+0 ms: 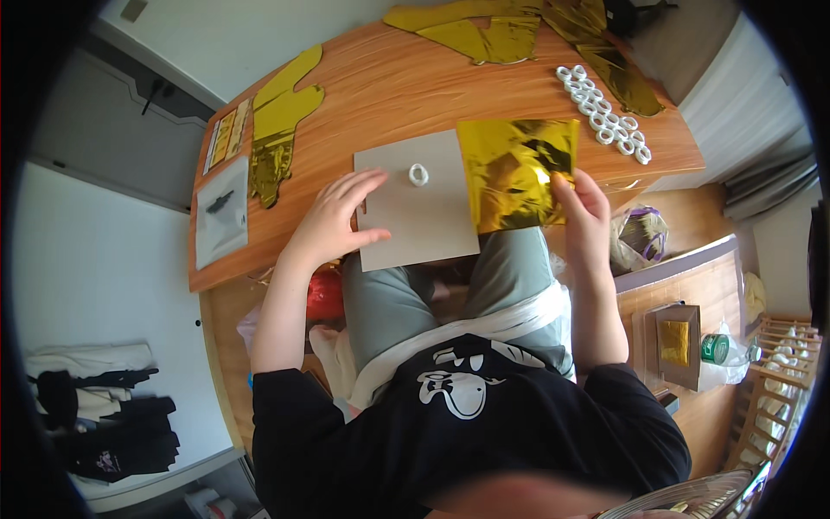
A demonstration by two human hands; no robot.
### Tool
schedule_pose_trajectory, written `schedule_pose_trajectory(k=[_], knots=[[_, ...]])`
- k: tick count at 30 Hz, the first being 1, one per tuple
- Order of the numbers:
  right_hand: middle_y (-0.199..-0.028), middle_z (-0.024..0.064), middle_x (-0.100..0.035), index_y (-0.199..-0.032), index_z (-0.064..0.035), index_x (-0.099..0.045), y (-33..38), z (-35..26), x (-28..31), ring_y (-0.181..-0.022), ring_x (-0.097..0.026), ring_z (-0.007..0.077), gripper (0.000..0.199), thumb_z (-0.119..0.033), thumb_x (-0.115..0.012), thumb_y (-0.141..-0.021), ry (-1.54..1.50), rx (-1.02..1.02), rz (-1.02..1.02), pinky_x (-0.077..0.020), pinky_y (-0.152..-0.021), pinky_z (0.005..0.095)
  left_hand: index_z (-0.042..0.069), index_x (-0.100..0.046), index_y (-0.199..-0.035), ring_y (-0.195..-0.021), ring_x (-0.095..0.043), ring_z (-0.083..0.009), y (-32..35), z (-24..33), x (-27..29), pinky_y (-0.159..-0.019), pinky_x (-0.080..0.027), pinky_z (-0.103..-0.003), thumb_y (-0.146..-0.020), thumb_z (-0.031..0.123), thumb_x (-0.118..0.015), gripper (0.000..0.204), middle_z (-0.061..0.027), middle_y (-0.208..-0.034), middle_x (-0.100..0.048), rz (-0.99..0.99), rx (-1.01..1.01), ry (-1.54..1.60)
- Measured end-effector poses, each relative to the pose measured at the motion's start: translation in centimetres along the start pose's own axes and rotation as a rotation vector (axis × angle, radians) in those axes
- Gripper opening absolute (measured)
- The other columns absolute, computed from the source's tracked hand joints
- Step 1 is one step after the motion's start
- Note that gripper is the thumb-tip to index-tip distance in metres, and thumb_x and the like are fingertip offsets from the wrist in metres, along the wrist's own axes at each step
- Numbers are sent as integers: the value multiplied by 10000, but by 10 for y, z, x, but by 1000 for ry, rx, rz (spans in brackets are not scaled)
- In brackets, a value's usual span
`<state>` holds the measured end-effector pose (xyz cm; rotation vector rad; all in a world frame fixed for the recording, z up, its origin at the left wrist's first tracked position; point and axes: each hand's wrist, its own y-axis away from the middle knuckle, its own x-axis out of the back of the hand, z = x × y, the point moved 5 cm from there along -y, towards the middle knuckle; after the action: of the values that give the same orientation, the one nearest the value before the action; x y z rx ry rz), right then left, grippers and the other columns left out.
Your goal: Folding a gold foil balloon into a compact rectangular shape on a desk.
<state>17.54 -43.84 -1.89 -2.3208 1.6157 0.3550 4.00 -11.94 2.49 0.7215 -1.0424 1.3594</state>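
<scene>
My right hand pinches the lower right edge of a square sheet of shiny gold foil between thumb and fingers. The sheet's left edge meets or slightly overlaps a grey cardboard sheet at the table's front edge, which juts out over my lap. A small white ring, like a coil, rests on the upper middle of the cardboard. My left hand is at the cardboard's left edge, its fingers and thumb spread and holding nothing. Whether its fingertips press on the board I cannot tell.
Several white rings stand in rows at the table's right. Gold foil pieces lie at the left and along the back. A clear plastic bag lies front left. Right of my legs are a plastic bag and a box.
</scene>
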Motion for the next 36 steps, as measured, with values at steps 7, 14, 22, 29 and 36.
schedule_pose_trajectory(k=[7, 14, 22, 29, 36], knots=[[-1013, 33, -742, -1213, 26, -665, -31, 33, -98, -898, -649, 65, 265, -167, -650, -1031, 181, -36, -159, -492, -802, 239, 79, -250, -1628, -1450, -436, -360, 16, -14, -20, -1230, -257, -574, -728, 481, -889, 1175, -223, -1576, -430, 55, 82, -18], [-915, 90, -756, -1262, -79, -661, -35, 33, -126, -861, -705, 180, 364, -245, -717, -943, 940, 34, -89, -506, -818, 327, 137, -339, -1614, -1485, -394, -365, 18, -19, -22, -1238, -268, -530, -766, 585, -814, 1070, -173, -1580, -462, 147, 79, -72], [-1464, 174, -548, -1404, -130, -593, -29, 26, -145, -1352, -515, 325, 490, -208, -659, -924, 1345, 659, -77, -399, -1132, 501, 162, -538, -1499, -1466, -411, -365, 12, -19, -20, -1214, -312, -506, -877, 597, -719, 780, -156, -1557, -485, 176, 123, -100], [-1565, 157, -468, -1486, -109, -513, -50, 40, -159, -1482, -389, 348, 505, -313, -565, -1027, 1526, 735, -793, -274, -1245, 508, 84, -487, -1502, -1483, -389, -365, -3, -21, -23, -1223, -299, -529, -928, 576, -673, 778, -180, -1565, -456, 187, 50, -199], [-1586, 157, -441, -1529, -97, -454, -53, 52, -154, -1501, -359, 345, 602, -448, -528, -1046, 1479, 656, -850, -249, -1253, 514, 43, -372, -1570, -1543, -291, -342, -19, -32, -27, -1256, -241, -534, -953, 604, -617, 869, -195, -1635, -358, 65, -119, -199]])
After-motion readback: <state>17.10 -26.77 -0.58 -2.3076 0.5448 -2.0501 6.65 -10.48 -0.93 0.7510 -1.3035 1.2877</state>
